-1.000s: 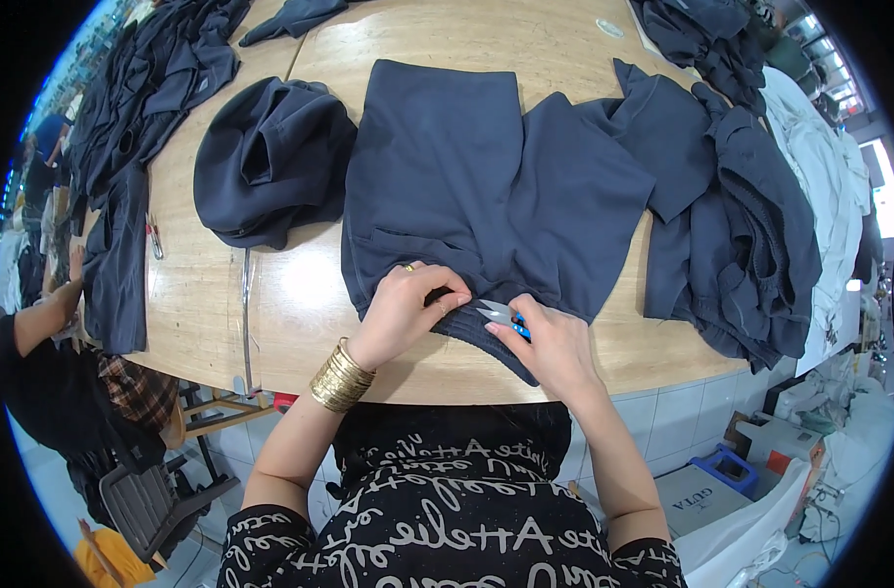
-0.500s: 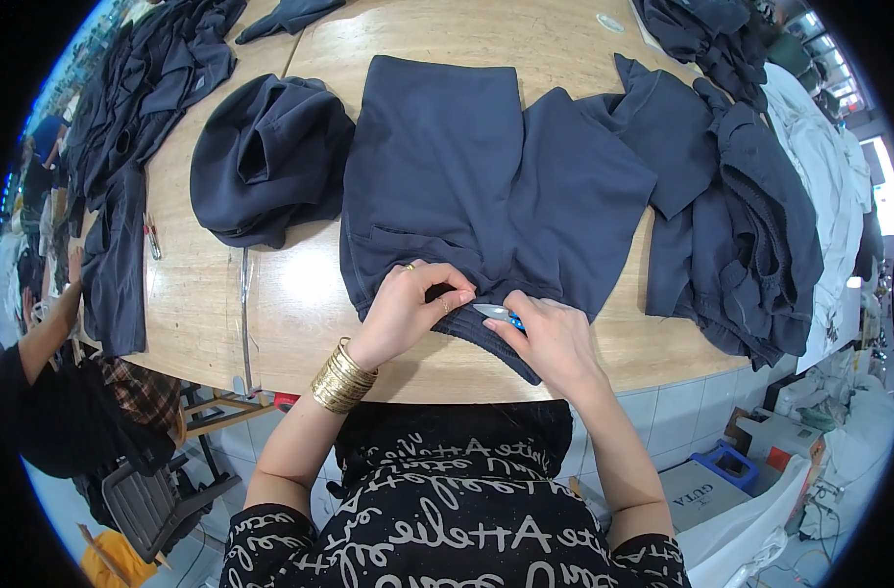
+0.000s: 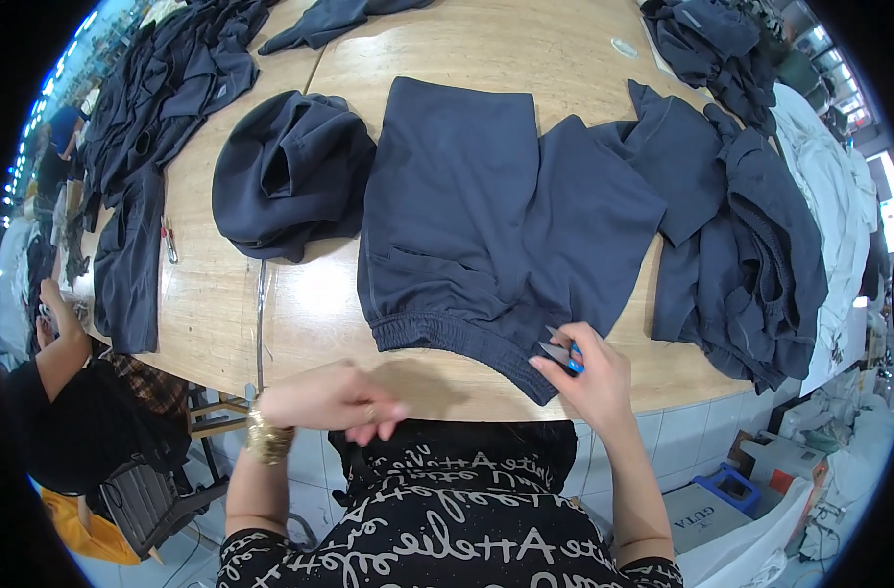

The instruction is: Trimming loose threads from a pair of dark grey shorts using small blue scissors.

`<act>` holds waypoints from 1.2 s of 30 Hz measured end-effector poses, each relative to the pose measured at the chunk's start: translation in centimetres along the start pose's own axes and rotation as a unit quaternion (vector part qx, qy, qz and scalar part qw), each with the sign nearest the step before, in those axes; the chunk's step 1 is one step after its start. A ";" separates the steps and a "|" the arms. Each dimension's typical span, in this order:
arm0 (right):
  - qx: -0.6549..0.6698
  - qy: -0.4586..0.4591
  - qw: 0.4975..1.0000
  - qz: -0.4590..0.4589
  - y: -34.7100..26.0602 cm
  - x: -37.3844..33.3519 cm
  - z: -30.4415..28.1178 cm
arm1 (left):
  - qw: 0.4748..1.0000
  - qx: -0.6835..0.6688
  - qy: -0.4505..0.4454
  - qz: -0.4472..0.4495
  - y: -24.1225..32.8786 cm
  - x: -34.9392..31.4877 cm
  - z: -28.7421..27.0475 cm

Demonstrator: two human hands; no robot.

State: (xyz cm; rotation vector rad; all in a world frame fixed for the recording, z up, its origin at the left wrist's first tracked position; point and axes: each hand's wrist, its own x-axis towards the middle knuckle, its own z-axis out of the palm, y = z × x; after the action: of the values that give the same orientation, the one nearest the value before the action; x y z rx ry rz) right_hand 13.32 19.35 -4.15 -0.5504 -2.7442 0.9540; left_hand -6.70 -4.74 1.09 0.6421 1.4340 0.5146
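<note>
Dark navy shorts (image 3: 457, 186) lie spread on the table, their gathered elastic waistband (image 3: 447, 335) facing me. My right hand (image 3: 594, 377) rests at the waistband's right end, closed round small thread snips (image 3: 556, 355) with a blue handle; the blades point left over the fabric and look apart. Off the shorts, at the table's front edge, is my left hand (image 3: 334, 397) with a gold bracelet on its wrist. Its fingers are bent and smeared by motion, so whether they pinch anything is unclear.
A bundled navy garment (image 3: 290, 176) sits left of the shorts, with red-handled snips (image 3: 169, 240) beyond it. Navy garments are heaped at right (image 3: 750, 255) and far left (image 3: 153, 127). White cloth (image 3: 819, 196) lines the right edge. A co-worker (image 3: 94, 412) is at the left.
My left hand has left the waistband and moved down and left to the table edge. My right hand, still holding the snips, has shifted slightly right and nearer me. The view has shifted slightly.
</note>
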 end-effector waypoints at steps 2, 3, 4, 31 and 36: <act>-0.002 0.009 1.000 -0.027 0.3 -1.2 -0.1 | 0.979 0.182 0.036 -0.079 -0.4 -1.0 -0.2; -0.005 0.013 1.000 -0.024 0.3 -1.5 0.1 | 0.979 0.186 0.033 -0.076 -0.6 -0.6 0.0; -0.020 -0.008 1.000 -0.021 0.0 -1.8 0.5 | 0.963 0.201 0.165 0.069 -1.0 -0.1 0.3; 0.012 0.084 0.989 0.118 5.5 6.6 -0.6 | 0.895 0.103 0.419 0.115 3.6 12.1 -2.9; -0.055 0.101 0.991 0.072 2.0 6.5 -2.7 | 0.861 0.105 0.378 0.325 5.1 12.9 -2.9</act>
State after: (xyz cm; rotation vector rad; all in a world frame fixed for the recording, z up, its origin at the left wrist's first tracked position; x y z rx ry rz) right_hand 8.69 24.92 -2.96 -0.8248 -2.6153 0.7324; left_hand -8.27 7.99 -4.96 1.1998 2.0171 1.2563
